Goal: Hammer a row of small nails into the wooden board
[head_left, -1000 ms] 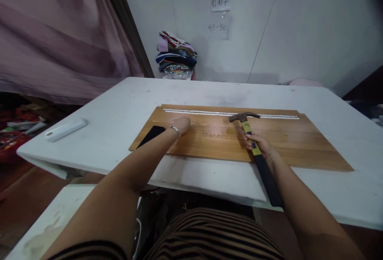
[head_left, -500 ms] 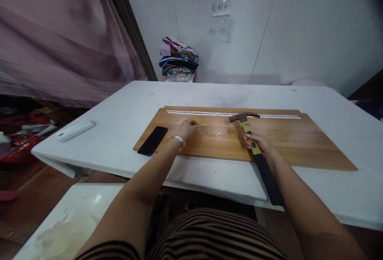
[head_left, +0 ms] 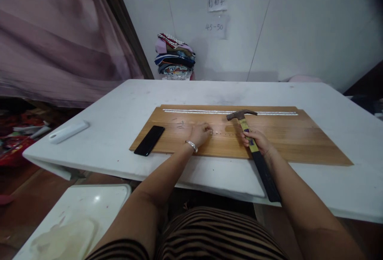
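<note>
A long wooden board (head_left: 287, 140) lies on a white table (head_left: 119, 116). My right hand (head_left: 257, 140) is wrapped round the yellow-and-black handle of a claw hammer (head_left: 241, 114), whose rusty head hovers over the board's middle. My left hand (head_left: 201, 133) rests on the board with fingers pinched together at the left end of a row of small nails (head_left: 223, 131); what it pinches is too small to make out. A few loose nails (head_left: 179, 124) lie to its left. A silver bracelet is on my left wrist.
A black phone (head_left: 149, 140) lies on the board's left end. A metal ruler strip (head_left: 209, 111) runs along the board's far edge. A white plastic tool (head_left: 68, 131) sits at the table's left. Folded clothes (head_left: 175, 56) are stacked by the wall. A white stool (head_left: 68, 220) stands below.
My left hand has moved right along the board, from near the phone to the nail row, uncovering the loose nails. The hammer has stayed in place in my right hand.
</note>
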{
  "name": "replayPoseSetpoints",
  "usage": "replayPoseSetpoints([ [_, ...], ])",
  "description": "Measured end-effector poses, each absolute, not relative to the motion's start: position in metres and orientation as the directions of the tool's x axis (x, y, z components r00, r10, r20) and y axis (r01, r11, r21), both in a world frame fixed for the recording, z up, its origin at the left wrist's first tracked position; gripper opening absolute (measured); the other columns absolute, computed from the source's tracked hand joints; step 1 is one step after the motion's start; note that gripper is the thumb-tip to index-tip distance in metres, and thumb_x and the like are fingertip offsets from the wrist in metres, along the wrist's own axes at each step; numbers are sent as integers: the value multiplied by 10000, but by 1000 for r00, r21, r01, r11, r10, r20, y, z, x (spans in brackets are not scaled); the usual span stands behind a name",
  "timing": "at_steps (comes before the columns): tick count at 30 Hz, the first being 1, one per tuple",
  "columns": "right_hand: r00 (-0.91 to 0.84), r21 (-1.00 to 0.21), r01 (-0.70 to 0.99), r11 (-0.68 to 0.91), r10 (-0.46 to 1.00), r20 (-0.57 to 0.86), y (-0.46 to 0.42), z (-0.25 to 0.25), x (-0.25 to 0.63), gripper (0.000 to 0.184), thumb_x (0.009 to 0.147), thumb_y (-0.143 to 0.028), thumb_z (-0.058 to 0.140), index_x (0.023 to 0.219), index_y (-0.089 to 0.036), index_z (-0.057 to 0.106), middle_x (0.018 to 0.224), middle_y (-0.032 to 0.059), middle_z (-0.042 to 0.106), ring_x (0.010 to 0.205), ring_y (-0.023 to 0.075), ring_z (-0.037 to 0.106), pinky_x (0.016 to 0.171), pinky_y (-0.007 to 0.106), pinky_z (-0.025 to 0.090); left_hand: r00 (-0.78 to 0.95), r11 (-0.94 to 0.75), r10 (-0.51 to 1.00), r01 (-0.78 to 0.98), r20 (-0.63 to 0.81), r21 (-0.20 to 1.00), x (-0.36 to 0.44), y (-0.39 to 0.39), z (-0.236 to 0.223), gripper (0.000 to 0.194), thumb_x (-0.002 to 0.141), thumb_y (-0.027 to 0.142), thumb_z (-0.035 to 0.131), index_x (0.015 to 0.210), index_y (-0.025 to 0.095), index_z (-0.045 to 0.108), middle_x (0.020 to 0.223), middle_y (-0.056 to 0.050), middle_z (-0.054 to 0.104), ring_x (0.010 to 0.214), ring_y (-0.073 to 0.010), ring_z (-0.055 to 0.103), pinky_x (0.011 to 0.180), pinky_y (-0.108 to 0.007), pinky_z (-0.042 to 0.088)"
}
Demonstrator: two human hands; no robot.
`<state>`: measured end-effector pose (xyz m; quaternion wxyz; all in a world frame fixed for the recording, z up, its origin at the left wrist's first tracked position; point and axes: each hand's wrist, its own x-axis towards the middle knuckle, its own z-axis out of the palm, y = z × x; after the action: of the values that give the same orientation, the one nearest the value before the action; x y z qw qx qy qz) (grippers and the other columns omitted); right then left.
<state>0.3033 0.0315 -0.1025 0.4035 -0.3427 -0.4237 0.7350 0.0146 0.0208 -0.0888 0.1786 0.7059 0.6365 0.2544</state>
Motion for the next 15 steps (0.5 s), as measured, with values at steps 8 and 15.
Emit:
replayPoseSetpoints([
  [8, -433, -902, -296, -314, 886, -166, 31, -102, 303, 444, 650, -340, 959, 852, -221, 581, 718, -12, 637, 524, 92, 472, 426, 223, 414, 110, -166, 985, 832, 134, 530, 17, 22, -87, 116, 909, 155, 714, 857, 202, 807, 1052, -71, 780, 1094, -235, 676, 1040, -381, 497],
  [15, -446, -896, -299, -328, 878, -173, 30, -101, 302, 434, 668, -328, 944, 886, -226, 582, 723, -15, 632, 528, 96, 471, 433, 227, 393, 143, -195, 980, 839, 140, 508, 18, 20, -88, 151, 907, 137, 690, 861, 209, 813, 1021, -76, 774, 1095, -246, 671, 1068, -404, 490],
])
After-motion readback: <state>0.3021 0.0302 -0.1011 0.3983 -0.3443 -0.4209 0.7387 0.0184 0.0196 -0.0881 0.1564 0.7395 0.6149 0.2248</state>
